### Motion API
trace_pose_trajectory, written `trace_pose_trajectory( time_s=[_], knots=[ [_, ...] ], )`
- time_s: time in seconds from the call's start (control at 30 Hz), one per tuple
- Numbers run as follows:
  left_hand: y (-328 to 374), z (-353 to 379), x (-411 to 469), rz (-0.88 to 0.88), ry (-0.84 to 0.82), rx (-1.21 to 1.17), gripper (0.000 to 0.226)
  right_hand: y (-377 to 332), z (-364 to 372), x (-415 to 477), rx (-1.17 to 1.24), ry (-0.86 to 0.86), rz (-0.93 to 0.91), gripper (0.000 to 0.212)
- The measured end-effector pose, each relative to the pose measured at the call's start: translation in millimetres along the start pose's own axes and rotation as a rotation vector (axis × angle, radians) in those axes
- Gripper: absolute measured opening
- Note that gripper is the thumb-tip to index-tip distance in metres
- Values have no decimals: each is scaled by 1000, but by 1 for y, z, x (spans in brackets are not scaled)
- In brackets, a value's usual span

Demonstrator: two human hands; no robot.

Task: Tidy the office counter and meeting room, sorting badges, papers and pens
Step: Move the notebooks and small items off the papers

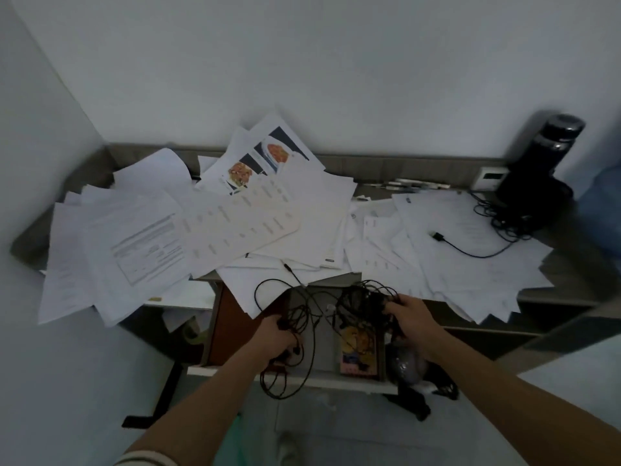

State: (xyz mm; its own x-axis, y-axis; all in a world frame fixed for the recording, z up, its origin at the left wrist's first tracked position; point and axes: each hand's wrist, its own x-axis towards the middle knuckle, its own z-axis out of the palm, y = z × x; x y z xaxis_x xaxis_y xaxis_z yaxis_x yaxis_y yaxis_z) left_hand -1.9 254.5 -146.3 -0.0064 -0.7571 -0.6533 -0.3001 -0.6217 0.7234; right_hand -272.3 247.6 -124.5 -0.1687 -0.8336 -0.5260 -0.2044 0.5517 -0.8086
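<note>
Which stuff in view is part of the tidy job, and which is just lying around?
Job: left hand and right hand, both gripping the tangled cables over the open drawer; loose papers; pens by the wall.
Lying about: black machine, its coiled cord, colourful packet in the drawer.

The cables (361, 299) I grip in my left hand (279, 334) and right hand (408, 314) have smooth black plastic sheathing. Papers (134, 237): matt white sheet. Counter (386, 168): grey wood-grain finish, matt. Appliance (544, 156): glossy black plastic.
</note>
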Motion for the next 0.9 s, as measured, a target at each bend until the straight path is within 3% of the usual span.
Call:
trace_pose_trajectory(
  time_s=[0.1, 0.17, 0.27, 0.33, 0.5, 0.6, 0.67, 0.77, 0.8, 0.9],
  knots=[
    [1, 20, 20, 27, 22, 82, 25, 26, -8, -3, -183, -65, 59, 19],
    [5, 31, 31, 59, 71, 18, 39, 38, -11, -7, -284, -103, 98, 21],
    [12, 45, 34, 114, -50, -37, 47, 42, -11, -6, -345, -128, 112, 25],
    [10, 44, 37, 82, -66, -18, 50, 32, -5, -6, -264, -150, 136, 21],
    [5, 17, 35, -11, -18, 82, 24, -11, 24, -4, 67, -239, 127, 15],
    [-2, -12, 29, -15, 63, 105, 27, -15, 51, 6, 246, -335, 139, 15],
    [-13, -33, 27, -27, 124, 133, 27, 3, 70, 16, 77, -305, 109, 15],
    [-31, -53, 20, -43, 184, 156, 32, 23, 87, 21, -634, -247, -99, 43],
    [-36, -58, 19, -42, 197, 167, 32, 24, 90, 22, -741, -201, -173, 50],
    [-47, -66, 17, -8, 208, 245, 29, 24, 97, 33, -627, -46, -318, 57]
  ],
)
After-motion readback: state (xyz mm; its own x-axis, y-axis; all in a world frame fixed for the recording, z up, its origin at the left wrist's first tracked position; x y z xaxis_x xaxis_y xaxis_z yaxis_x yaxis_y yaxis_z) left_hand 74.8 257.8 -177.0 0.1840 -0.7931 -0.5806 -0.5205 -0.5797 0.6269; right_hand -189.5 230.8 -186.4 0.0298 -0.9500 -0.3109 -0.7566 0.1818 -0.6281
